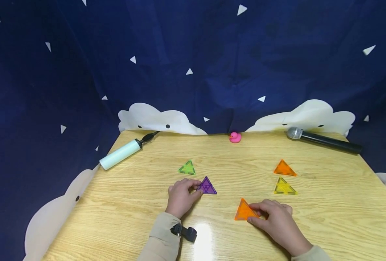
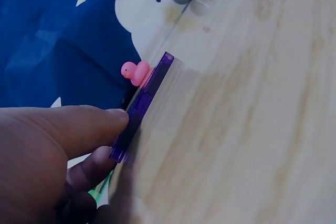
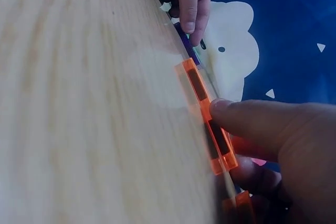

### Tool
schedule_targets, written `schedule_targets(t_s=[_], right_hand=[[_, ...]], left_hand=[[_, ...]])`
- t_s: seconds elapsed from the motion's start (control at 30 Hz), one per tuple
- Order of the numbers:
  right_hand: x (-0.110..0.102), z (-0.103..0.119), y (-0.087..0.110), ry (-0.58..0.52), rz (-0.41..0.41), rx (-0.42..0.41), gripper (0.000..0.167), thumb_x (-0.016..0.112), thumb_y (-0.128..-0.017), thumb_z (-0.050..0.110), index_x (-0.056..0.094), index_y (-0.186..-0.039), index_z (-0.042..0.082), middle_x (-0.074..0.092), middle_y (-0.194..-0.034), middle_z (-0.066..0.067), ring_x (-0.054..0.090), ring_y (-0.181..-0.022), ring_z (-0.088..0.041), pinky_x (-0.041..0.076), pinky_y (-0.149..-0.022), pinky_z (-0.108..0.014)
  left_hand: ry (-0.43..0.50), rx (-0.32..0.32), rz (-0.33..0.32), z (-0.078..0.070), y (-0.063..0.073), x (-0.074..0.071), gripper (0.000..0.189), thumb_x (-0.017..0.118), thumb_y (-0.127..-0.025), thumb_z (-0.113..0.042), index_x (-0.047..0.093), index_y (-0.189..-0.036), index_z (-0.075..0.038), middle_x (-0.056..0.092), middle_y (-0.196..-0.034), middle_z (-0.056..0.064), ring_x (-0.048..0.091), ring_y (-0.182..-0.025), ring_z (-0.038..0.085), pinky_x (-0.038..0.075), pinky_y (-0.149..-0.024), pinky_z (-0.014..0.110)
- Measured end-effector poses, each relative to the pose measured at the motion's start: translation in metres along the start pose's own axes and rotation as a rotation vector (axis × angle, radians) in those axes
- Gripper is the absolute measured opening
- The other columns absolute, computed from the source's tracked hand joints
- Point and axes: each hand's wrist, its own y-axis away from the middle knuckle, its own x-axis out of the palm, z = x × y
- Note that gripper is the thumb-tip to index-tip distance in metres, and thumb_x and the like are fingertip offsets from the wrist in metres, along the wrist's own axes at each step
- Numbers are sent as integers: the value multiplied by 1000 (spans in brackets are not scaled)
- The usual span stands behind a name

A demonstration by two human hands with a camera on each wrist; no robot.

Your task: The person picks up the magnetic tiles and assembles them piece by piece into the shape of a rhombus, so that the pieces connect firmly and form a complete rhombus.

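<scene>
Between the thumb and fingers of my left hand (image 1: 182,197) is a purple triangular magnetic tile (image 1: 207,186), pinched at its left corner. Its dark edge strip shows up close in the left wrist view. My right hand (image 1: 274,221) pinches an orange triangular magnetic tile (image 1: 244,211) by its right side, nearer the front of the table. In the right wrist view the thumb (image 3: 247,116) presses this tile's edge. Just beyond the left hand lies a green triangular tile (image 1: 188,168). Farther right lie a second orange tile (image 1: 284,168) and a yellow tile (image 1: 285,186).
A pale blue hand pump (image 1: 121,155) lies at the table's back left. By the back edge sits a pink rubber duck (image 1: 235,137), with a black microphone (image 1: 325,141) at the back right. Dark blue cloth (image 1: 206,65) with white clouds hangs behind the wooden table (image 1: 114,217).
</scene>
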Motion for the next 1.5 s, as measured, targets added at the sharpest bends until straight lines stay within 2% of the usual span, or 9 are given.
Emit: schedule_targets(t_s=[0.17, 0.27, 0.37, 0.43, 0.57, 0.9, 1.3, 1.5], right_hand=[[0, -3, -6, -14, 6, -11, 31, 90, -73, 32, 78, -101, 25, 54, -77, 25, 48, -75, -2, 20, -77, -41], [-2, -4, -9, -5, 36, -5, 32, 90, -73, 33, 78, -101, 26, 55, -78, 23, 49, -75, -2, 21, -75, -40], [-4, -3, -12, 7, 83, -9, 31, 88, -75, 33, 78, -103, 24, 56, -81, 20, 48, -74, -2, 30, -76, -36], [-6, -1, -14, 5, 112, -13, 30, 87, -77, 30, 78, -104, 20, 57, -83, 17, 46, -72, -2, 37, -72, -30], [-9, 3, -16, -5, 140, -4, 29, 87, -77, 24, 78, -103, 14, 57, -83, 13, 45, -69, -2, 42, -63, -24], [-10, 5, -15, -19, 141, 62, 28, 87, -78, 27, 77, -103, 17, 61, -86, 12, 53, -76, -4, 46, -69, -26], [-6, 5, -19, -37, 126, 70, 30, 87, -77, 29, 77, -104, 19, 62, -89, 14, 55, -79, -4, 48, -72, -28], [-4, 6, -24, -6, 140, 84, 31, 86, -78, 31, 78, -105, 20, 62, -89, 13, 54, -78, -6, 46, -71, -30]], left_hand=[[2, -7, -3, 0, 0, 1, 23, 81, -84, -29, 77, -106, -21, 66, -86, -10, 54, -82, 13, 31, -78, 38], [1, -11, 1, 0, 0, 2, 24, 81, -84, -29, 77, -106, -21, 65, -86, -11, 54, -82, 12, 31, -78, 38], [1, -16, 5, -1, 1, 4, 24, 82, -83, -28, 77, -106, -20, 65, -85, -12, 53, -82, 12, 31, -78, 38], [3, -18, 6, -1, 1, 4, 24, 82, -83, -27, 77, -106, -20, 65, -85, -11, 53, -81, 12, 30, -78, 39], [2, -20, 7, -2, 1, 4, 25, 82, -83, -28, 77, -106, -20, 65, -85, -11, 53, -81, 12, 30, -78, 38], [-3, -28, 7, -4, 0, 3, 24, 82, -83, -27, 78, -105, -20, 65, -84, -11, 52, -80, 12, 30, -77, 38], [-6, -26, 9, -4, 2, -1, 27, 83, -82, -29, 77, -107, -21, 61, -81, -13, 51, -78, 10, 30, -77, 38], [-7, -23, 28, -2, 4, -1, 28, 83, -81, -29, 77, -108, -22, 60, -80, -15, 52, -78, 10, 29, -77, 37]])
